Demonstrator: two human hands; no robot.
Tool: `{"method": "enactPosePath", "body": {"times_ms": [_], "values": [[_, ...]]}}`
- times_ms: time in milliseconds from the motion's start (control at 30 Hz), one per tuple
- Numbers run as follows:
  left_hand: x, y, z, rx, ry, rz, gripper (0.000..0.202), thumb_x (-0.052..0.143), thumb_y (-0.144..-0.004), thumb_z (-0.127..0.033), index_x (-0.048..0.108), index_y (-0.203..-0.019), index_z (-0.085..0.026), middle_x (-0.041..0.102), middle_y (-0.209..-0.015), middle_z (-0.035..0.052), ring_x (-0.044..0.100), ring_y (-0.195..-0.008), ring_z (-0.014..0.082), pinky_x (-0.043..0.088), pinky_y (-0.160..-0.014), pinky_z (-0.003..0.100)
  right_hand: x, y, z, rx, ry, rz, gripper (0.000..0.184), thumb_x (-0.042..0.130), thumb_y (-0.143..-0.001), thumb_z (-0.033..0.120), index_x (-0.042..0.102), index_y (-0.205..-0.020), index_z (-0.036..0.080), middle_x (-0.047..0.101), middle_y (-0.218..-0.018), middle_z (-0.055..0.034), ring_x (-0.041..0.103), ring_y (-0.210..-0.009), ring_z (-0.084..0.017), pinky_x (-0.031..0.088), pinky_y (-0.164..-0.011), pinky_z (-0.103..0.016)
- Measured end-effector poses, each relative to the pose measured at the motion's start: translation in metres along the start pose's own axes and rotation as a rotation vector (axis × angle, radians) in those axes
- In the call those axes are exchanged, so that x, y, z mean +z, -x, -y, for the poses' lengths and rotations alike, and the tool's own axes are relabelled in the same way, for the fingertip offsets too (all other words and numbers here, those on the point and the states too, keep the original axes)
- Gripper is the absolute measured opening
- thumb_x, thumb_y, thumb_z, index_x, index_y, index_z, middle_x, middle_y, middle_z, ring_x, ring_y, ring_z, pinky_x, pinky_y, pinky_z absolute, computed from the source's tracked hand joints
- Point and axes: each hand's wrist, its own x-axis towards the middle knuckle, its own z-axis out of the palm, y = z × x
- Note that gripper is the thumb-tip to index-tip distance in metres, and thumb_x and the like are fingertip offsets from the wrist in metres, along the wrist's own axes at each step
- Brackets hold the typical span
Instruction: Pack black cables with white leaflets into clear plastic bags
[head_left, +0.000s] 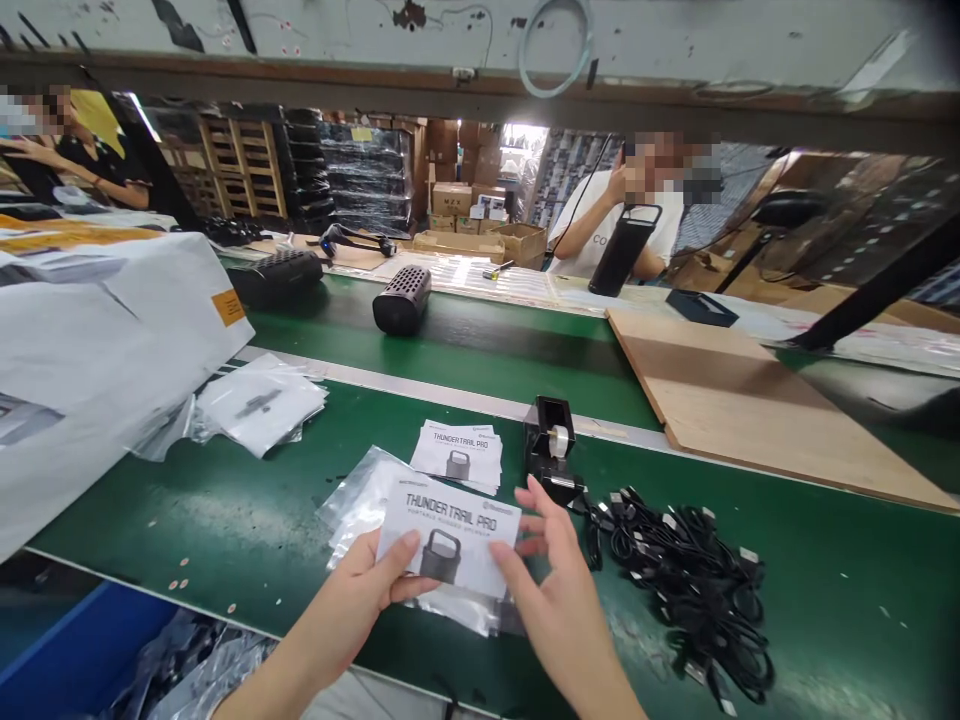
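A white printed instruction booklet (pixel 469 515), marked "THUNDER TRAIL PRO" with a picture of a speaker, is held up above the bench. My left hand (pixel 379 575) grips its lower left, thumb in front and fingers beneath. At the right edge is my right hand (pixel 551 570), its thumb on the front and its fingers curved along the side. Clear plastic bags (pixel 364 500) lie under and left of the booklet. Just behind it sits a small stack of matching booklets (pixel 459 452). A black tape dispenser (pixel 551 445) stands beyond my right hand.
Black USB cables (pixel 682 570) are heaped at right. Bagged papers (pixel 262 400) and a large white sack (pixel 112 370) occupy the left. On the green belt rest a black speaker (pixel 403 300) and a wooden board (pixel 757 400). Across it, a person holds another speaker (pixel 624 250).
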Motion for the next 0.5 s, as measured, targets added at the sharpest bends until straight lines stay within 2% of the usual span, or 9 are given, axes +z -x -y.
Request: {"method": "enactPosePath", "body": {"times_ms": [67, 133, 200, 267, 400, 500], "values": [[0.005, -0.001, 0.0, 0.009, -0.132, 0.096, 0.032, 0.054, -0.08, -0.04, 0.059, -0.103, -0.019, 0.065, -0.103, 0.0058, 0.06, -0.092, 0.0195, 0.049, -0.084, 0.034, -0.013, 0.003, -0.008, 0.283, -0.266, 0.131, 0.044, 0.055, -0.078, 0.042, 0.053, -0.115, 0.016, 0.064, -0.091, -0.0098, 0.058, -0.065, -0.017, 0.045, -0.051, -0.026], [0.01, -0.005, 0.0, 0.082, -0.291, 0.116, 0.032, 0.052, -0.079, -0.043, 0.059, -0.101, -0.02, 0.065, -0.093, 0.0037, 0.06, -0.081, 0.0167, 0.05, -0.074, 0.03, -0.029, 0.006, -0.016, 0.401, -0.397, 0.148, 0.035, 0.06, -0.074, 0.044, 0.063, -0.094, 0.015, 0.063, -0.071, -0.0047, 0.05, -0.053, -0.013, 0.039, -0.046, -0.022], [0.015, -0.01, 0.0, 0.193, -0.488, 0.075, 0.029, 0.051, -0.079, -0.045, 0.059, -0.094, -0.021, 0.062, -0.078, 0.0007, 0.056, -0.068, 0.0142, 0.047, -0.062, 0.025, -0.044, 0.011, -0.024, 0.452, -0.427, 0.012, 0.032, 0.063, -0.071, 0.044, 0.064, -0.087, 0.016, 0.062, -0.067, -0.0022, 0.045, -0.05, -0.01, 0.036, -0.044, -0.02], [0.019, -0.017, 0.002, 0.263, -0.731, 0.023, 0.027, 0.049, -0.079, -0.046, 0.059, -0.084, -0.022, 0.057, -0.07, -0.0011, 0.052, -0.062, 0.014, 0.042, -0.055, 0.025, -0.057, 0.02, -0.031, 0.504, -0.448, -0.104, 0.032, 0.066, -0.068, 0.043, 0.064, -0.087, 0.018, 0.063, -0.07, -0.002, 0.041, -0.048, -0.009, 0.034, -0.042, -0.02], [0.025, -0.031, 0.012, 0.347, -1.184, -0.037, 0.022, 0.055, -0.074, -0.044, 0.059, -0.075, -0.022, 0.057, -0.076, 0.0013, 0.053, -0.068, 0.0187, 0.041, -0.06, 0.03, -0.067, 0.034, -0.038, 0.562, -0.482, -0.201, 0.033, 0.068, -0.065, 0.043, 0.065, -0.087, 0.018, 0.064, -0.073, -0.0031, 0.04, -0.048, -0.009, 0.034, -0.041, -0.02], [0.029, -0.039, 0.015, 0.379, -1.336, -0.096, 0.019, 0.064, -0.068, -0.039, 0.058, -0.07, -0.021, 0.057, -0.078, 0.0018, 0.054, -0.071, 0.0205, 0.041, -0.063, 0.031, -0.065, 0.04, -0.039, 0.566, -0.471, -0.203, 0.035, 0.068, -0.064, 0.044, 0.065, -0.087, 0.017, 0.065, -0.072, -0.0034, 0.041, -0.048, -0.009, 0.036, -0.042, -0.02]]}}
